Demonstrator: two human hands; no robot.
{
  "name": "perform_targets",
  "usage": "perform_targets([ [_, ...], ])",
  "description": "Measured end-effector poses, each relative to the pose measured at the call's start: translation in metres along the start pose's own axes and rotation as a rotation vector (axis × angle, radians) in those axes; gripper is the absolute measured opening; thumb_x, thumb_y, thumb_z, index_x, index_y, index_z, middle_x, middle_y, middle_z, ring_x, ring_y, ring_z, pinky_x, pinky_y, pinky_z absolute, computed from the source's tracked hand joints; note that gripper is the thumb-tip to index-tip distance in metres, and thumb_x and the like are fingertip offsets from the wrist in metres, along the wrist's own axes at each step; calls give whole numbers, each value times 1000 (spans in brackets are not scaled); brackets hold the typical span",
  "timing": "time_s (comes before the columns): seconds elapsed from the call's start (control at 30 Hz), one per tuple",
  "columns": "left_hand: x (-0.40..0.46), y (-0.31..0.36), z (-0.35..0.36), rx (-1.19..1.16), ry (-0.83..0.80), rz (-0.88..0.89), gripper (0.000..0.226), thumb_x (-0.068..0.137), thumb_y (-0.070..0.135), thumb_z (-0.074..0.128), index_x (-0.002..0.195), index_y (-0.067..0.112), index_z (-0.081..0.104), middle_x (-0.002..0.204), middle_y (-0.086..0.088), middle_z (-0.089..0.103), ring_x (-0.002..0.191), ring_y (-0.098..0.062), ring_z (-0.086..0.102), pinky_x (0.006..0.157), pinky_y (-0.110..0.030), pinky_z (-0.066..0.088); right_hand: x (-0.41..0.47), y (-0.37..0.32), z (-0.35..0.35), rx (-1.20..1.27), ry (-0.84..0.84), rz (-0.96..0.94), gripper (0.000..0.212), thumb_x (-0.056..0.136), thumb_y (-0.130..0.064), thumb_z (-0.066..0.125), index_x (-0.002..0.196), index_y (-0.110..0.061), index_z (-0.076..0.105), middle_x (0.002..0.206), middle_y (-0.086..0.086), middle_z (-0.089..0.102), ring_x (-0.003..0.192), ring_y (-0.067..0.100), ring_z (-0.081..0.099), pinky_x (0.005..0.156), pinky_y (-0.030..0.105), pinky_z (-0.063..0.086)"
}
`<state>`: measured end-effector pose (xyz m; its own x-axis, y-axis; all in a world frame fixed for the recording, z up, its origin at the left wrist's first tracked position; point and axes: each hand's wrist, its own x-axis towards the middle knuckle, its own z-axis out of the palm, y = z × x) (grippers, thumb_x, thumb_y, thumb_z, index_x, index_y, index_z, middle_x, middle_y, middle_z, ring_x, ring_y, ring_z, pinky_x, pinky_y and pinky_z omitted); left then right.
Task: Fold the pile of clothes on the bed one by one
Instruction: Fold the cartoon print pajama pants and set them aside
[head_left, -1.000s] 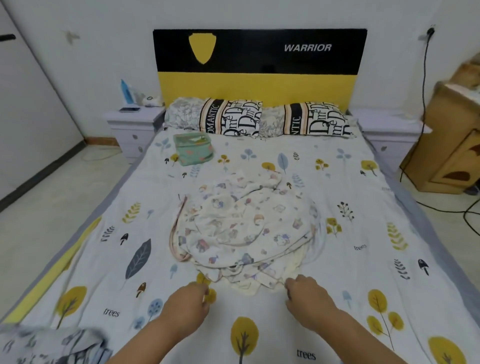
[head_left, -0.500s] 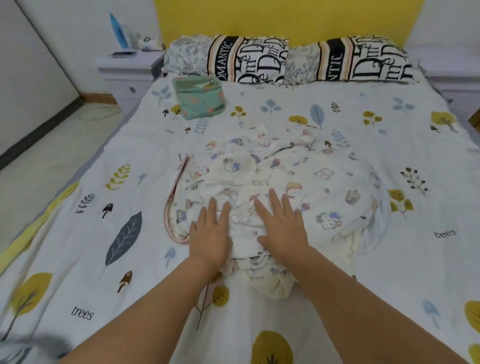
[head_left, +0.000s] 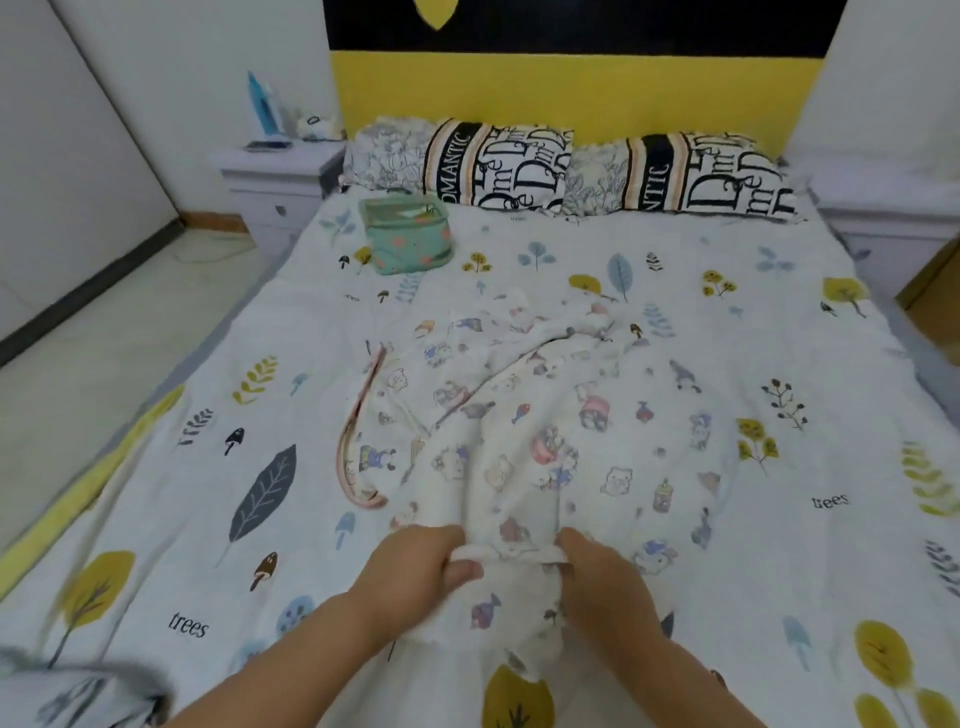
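Gripping: both hands are at the near edge of the clothes pile (head_left: 524, 431), each pinching the same rolled hem of the top garment (head_left: 506, 525)
Left hand: the left hand (head_left: 415, 566) has fingers curled over the hem and the thumb tucked underneath, so it's clamped on cloth
Right hand: the right hand (head_left: 597, 577) does pretty much the same, fingers bent down round the other end of that hem, just beside the left one
Top garment: white-ish with little cartoon animals; the stretch between the hands is bunched, and more of it hangs down toward the camera
Pile location: mid-bed, sitting on the bedsheet (head_left: 779, 561), spread out and rumpled, honestly can't tell how many pieces are in it
Pink trim: a pink-edged piece (head_left: 356, 441) curves out of the pile's left side
Bedsheet: white with yellow trees, leaves, mushrooms and the word "trees" printed here and there
Green pouch: a teal zip pouch (head_left: 408, 236) sits near the head of the bed, well apart from the pile, left of centre
Pillows: two lettered black-and-white pillows (head_left: 587, 166) lie side by side against the yellow and black headboard (head_left: 571, 78)
Nightstand: a white nightstand (head_left: 275, 171) at the left of the bed has a blue bottle-ish thing (head_left: 262, 106) on it, too blurry to name
Bottom-left corner: some grey patterned fabric (head_left: 78, 696) pokes into view, blurred
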<state>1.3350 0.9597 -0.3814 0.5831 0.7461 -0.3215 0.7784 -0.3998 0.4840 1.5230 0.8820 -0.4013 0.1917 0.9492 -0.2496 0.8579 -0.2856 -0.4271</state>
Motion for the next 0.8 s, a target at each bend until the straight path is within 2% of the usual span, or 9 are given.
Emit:
perform_targets([
  [0.1,-26,18,-39,-106,-82,-17,38,62,57,63,59,24,45,56,9,43,53,-3,41,53,-19,29,-31,-10,-60,42,116,43,37,96,-14,33,66,-31,22,61,-7,41,53,4,37,47,22,29],
  [0.17,-44,31,-71,-220,-107,-30,40,71,43,70,55,19,43,46,8,37,44,-4,36,50,-21,28,-49,-18,-101,23,179,52,31,95,-12,34,70,-29,29,61,-7,42,53,4,37,47,23,27],
  [0.23,-60,50,-105,-317,-63,-37,41,84,30,67,54,17,43,44,9,37,42,-3,36,48,-20,31,-71,-34,-142,2,249,34,18,93,-10,36,80,-22,38,63,-6,44,55,7,40,46,22,25],
  [0.37,-97,113,-175,-475,99,19,32,92,35,54,78,6,61,64,-3,50,55,-12,46,51,-23,37,-114,-71,-221,100,442,-5,14,95,-13,37,88,-16,48,69,1,53,61,17,46,53,32,34],
  [0.47,-132,168,-223,-640,210,90,31,96,26,47,81,6,67,54,3,48,45,-10,40,42,-22,30,-146,-98,-271,165,533,-34,18,97,-15,35,86,-16,49,71,4,53,62,19,47,54,32,35],
  [0.53,-156,200,-248,-747,296,134,34,95,25,46,66,16,60,55,-1,42,47,-14,35,45,-23,23,-169,-114,-295,204,541,-58,20,98,-15,35,80,-20,44,70,3,51,61,18,45,52,32,33],
  [0.63,-188,239,-272,-914,374,157,18,93,24,47,81,12,51,64,-10,41,49,-16,36,45,-22,23,-207,-139,-314,324,514,-105,8,96,-27,40,101,-23,45,92,-2,56,86,19,53,66,27,43],
  [0.7,-206,261,-283,-1037,401,137,19,89,27,52,77,13,50,64,-10,43,54,-18,42,49,-26,28,-237,-158,-314,460,541,-163,48,90,-44,47,133,-26,35,131,-4,43,123,15,41,99,36,41],
  [0.8,-229,286,-291,-1147,378,101,28,77,33,59,85,7,59,79,-19,59,76,-29,59,71,-43,49,-281,-186,-305,485,519,-265,89,73,-62,55,145,-36,10,146,-17,15,136,8,22,111,37,30],
])
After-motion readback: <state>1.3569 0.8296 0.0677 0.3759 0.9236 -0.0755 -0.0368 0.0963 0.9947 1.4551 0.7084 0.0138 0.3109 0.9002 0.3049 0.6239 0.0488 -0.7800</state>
